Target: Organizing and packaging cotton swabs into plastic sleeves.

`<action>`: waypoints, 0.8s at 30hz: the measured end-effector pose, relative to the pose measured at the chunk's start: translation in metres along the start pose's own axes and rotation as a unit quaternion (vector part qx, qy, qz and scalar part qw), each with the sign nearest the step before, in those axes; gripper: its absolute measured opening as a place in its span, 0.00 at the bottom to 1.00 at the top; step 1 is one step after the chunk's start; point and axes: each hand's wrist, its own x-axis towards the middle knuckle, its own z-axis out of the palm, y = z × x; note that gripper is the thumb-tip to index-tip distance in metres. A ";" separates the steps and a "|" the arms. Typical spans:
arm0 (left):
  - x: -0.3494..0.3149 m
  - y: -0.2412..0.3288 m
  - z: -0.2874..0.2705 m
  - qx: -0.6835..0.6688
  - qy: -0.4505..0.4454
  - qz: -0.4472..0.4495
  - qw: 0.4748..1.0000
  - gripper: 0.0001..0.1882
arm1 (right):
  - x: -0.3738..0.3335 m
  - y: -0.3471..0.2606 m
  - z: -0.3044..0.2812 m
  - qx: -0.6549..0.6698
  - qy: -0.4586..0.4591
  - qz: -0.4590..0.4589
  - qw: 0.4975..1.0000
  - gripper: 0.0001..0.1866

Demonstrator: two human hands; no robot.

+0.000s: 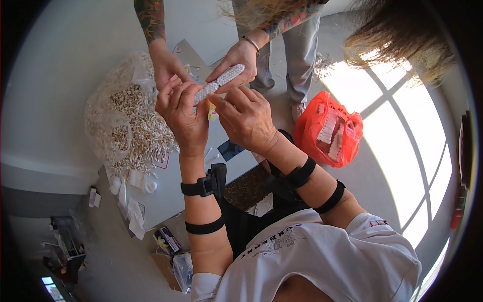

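Observation:
My left hand (183, 116), fingers curled, grips a bundle of cotton swabs (205, 93) whose white heads are packed tightly together. Beside it, my right hand (247, 120) is closed in a pinch at the bundle's near end; what lies between its fingertips is hidden. A second bundle of cotton swabs (231, 74) almost touches mine, held by the hand (244, 56) of a person with tattooed forearms facing me. That person's other hand (169, 64) meets my left fingers. Below my fingertips shows a small yellow-and-white piece (213, 111).
A clear plastic bag (108, 126) spills loose cotton swabs onto the light table (171, 194). To the right, a red plastic bag (347, 146) on the floor holds several white bundles. A small box (167, 239) stands below the table's front edge. A dark phone-like rectangle (230, 150) lies nearby.

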 end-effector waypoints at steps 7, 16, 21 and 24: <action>-0.001 0.000 0.001 -0.007 0.002 -0.001 1.000 0.11 | 0.003 0.000 -0.001 0.009 0.005 0.003 1.000 0.22; 0.001 0.001 0.000 -0.004 0.003 -0.002 1.000 0.11 | 0.004 0.003 0.002 0.011 0.009 0.008 1.000 0.20; 0.001 0.002 0.000 -0.013 0.007 -0.007 1.000 0.12 | 0.005 0.002 0.001 0.014 0.010 0.012 1.000 0.20; 0.000 0.001 0.001 -0.011 0.009 -0.013 1.000 0.14 | 0.005 0.002 0.001 0.017 0.011 0.015 1.000 0.20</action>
